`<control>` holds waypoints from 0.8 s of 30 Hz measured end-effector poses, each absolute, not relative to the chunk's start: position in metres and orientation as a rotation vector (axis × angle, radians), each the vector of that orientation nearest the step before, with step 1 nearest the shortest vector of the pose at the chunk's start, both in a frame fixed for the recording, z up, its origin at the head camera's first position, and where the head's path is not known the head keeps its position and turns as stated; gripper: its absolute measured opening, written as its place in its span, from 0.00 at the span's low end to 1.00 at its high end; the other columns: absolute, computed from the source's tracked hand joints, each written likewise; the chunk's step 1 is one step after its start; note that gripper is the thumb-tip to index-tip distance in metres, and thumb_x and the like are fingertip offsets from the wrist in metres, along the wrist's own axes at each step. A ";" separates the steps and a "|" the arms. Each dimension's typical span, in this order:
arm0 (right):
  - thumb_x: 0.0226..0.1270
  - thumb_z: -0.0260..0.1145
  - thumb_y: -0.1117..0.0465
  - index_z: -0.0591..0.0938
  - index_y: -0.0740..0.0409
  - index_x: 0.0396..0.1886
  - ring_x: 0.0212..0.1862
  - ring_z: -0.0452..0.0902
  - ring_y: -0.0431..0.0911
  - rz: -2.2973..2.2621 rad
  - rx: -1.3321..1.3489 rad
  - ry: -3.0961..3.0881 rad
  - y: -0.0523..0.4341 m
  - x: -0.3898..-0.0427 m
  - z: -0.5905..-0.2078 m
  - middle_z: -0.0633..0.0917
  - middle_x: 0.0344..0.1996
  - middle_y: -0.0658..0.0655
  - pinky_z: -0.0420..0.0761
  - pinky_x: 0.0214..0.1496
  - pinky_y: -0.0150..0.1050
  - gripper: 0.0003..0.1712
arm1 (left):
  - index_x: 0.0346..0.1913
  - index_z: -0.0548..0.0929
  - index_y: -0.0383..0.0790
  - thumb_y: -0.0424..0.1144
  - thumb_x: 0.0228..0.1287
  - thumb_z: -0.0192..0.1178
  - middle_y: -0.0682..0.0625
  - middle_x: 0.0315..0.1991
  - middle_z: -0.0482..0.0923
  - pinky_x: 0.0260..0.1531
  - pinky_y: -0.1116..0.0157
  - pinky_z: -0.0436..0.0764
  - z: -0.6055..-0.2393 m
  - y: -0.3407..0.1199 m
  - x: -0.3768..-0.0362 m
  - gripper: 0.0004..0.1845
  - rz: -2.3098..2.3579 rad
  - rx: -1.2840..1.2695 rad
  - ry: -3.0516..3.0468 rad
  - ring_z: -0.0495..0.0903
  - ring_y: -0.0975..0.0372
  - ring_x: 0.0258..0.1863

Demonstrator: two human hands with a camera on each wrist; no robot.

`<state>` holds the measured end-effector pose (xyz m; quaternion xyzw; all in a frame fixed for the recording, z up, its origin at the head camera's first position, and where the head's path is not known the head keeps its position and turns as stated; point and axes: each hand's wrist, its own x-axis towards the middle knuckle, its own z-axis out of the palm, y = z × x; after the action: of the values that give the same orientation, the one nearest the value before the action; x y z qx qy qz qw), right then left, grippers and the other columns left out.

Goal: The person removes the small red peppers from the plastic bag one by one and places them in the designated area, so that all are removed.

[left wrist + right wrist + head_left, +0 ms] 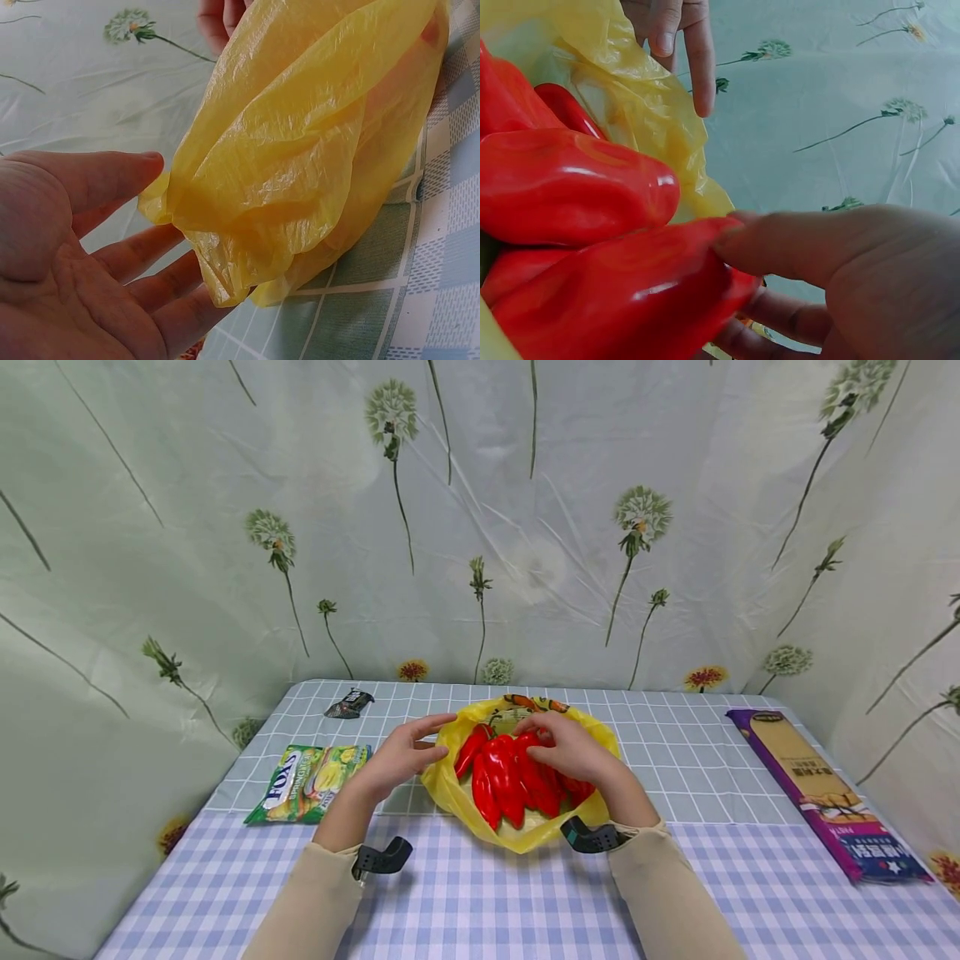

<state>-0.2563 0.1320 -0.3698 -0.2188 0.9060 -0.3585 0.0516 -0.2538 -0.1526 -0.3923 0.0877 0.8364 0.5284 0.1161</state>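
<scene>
Thin, limp yellow bag [450, 785] of smooth, probably slippery red peppers [510, 772] on the bench [480, 893]; left hand [401, 756] open at its rim, right hand [573, 747] clamped on a pepper; best lifted by the gathered rim

Peppers [513, 772] in bag [450, 789] mid-table; snack packet [309, 781] left, long box [821, 789] right.

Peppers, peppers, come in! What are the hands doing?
Left hand open at bag edge. Right hand gripping red peppers inside bag. Nothing in the way.
</scene>
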 end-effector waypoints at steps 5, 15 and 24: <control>0.67 0.64 0.68 0.82 0.58 0.50 0.53 0.80 0.54 -1.138 -0.620 2.741 0.132 -0.257 -0.369 0.84 0.50 0.59 0.86 0.55 0.50 0.12 | 0.70 0.72 0.59 0.38 0.69 0.61 0.43 0.73 0.67 0.53 0.55 0.86 -0.392 -0.153 -0.254 0.28 1.550 0.248 2.448 0.75 0.44 0.66; 0.62 0.72 0.62 0.81 0.52 0.57 0.57 0.77 0.50 -0.971 -0.697 2.700 0.131 -0.257 -0.376 0.82 0.56 0.55 0.85 0.56 0.47 0.23 | 0.71 0.72 0.59 0.39 0.69 0.62 0.43 0.73 0.67 0.53 0.55 0.85 -0.392 -0.153 -0.253 0.28 1.546 0.245 2.444 0.74 0.44 0.66; 0.64 0.68 0.67 0.82 0.53 0.56 0.54 0.75 0.51 -1.035 -0.754 2.741 0.136 -0.256 -0.372 0.82 0.54 0.55 0.84 0.57 0.48 0.20 | 0.71 0.72 0.59 0.39 0.69 0.62 0.43 0.73 0.67 0.54 0.54 0.85 -0.392 -0.152 -0.253 0.29 1.541 0.250 2.442 0.74 0.44 0.67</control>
<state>-0.2560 0.1358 -0.3724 -0.2487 0.9046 -0.3414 0.0581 -0.2534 -0.1521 -0.3916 0.0856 0.8364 0.5276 0.1214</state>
